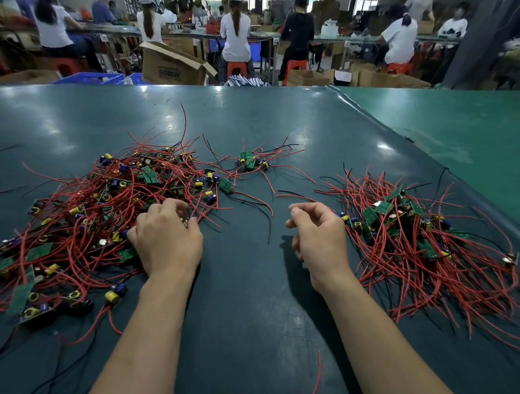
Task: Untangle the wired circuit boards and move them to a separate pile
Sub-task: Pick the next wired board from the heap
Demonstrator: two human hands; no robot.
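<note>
boards (pixel 81 226), tangled pile left; sorted pile (pixel 413 233) right. left hand (pixel 166 236) grip pinching into tangle; right hand (pixel 316 236) loosely curled, empty. step: picking; next, tease one board free.

Head cam, wide-angle, looks fwd/down, close over table (pixel 258 288).

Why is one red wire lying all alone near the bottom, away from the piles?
That loose red wire lies by itself on the table, between the person's forearms, with no circuit board visibly attached. It looks odd because most other wires sit in the big tangled pile or the sorted pile.
</note>
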